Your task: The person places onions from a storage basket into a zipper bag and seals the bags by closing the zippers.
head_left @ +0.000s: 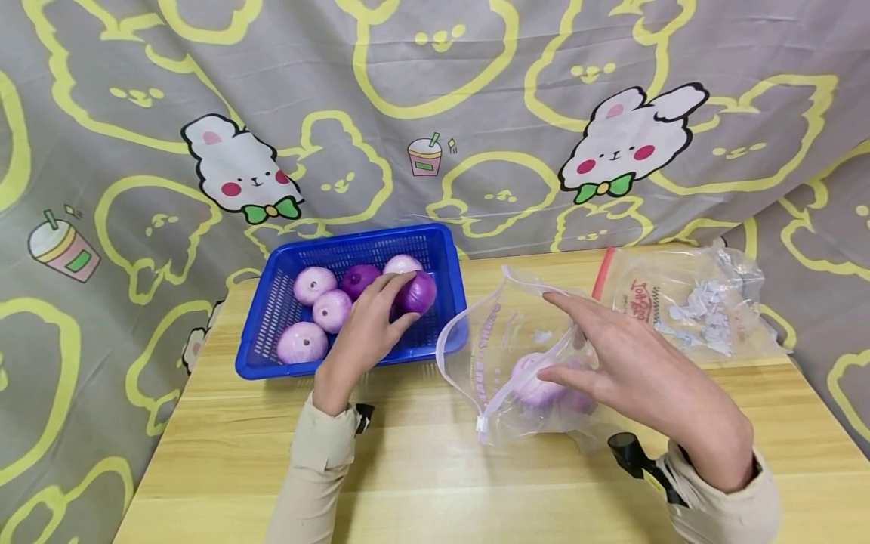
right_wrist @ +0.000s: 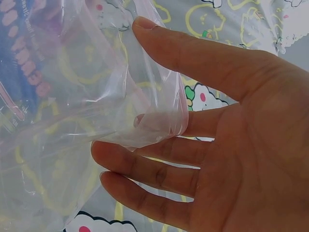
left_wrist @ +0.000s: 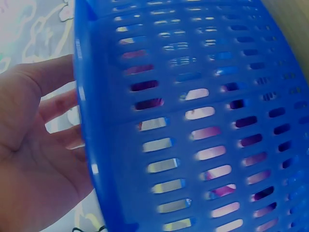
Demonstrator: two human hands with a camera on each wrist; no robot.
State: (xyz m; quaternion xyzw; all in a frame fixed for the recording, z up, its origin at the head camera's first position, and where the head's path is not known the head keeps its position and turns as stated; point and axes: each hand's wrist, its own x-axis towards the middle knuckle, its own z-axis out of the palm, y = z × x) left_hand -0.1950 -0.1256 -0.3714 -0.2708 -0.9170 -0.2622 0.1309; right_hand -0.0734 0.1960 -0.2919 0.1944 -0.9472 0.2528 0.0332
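Left of centre in the head view, the left hand reaches into the blue basket, its fingers curled over a dark purple onion at the basket's right side; thumb and fingers grip it. Four more onions lie in the basket: two pale ones beside the hand, another pale one at the lower left corner, and a darker one toward the back, with a whitish one just behind the fingertips. From the left wrist view only the basket's slotted wall and the relaxed palm show, so the grip itself is hidden there. Right of centre, a clear zip bag lies on the desk with its mouth standing open toward the basket; a pale purple onion sits inside. The right hand holds the bag's upper lip, the film pinched between thumb and fingers, the other fingers spread. At the upper right of the desk lies a second clear bag with a red strip, holding scraps of white paper. A cartoon rabbit cloth hangs behind.
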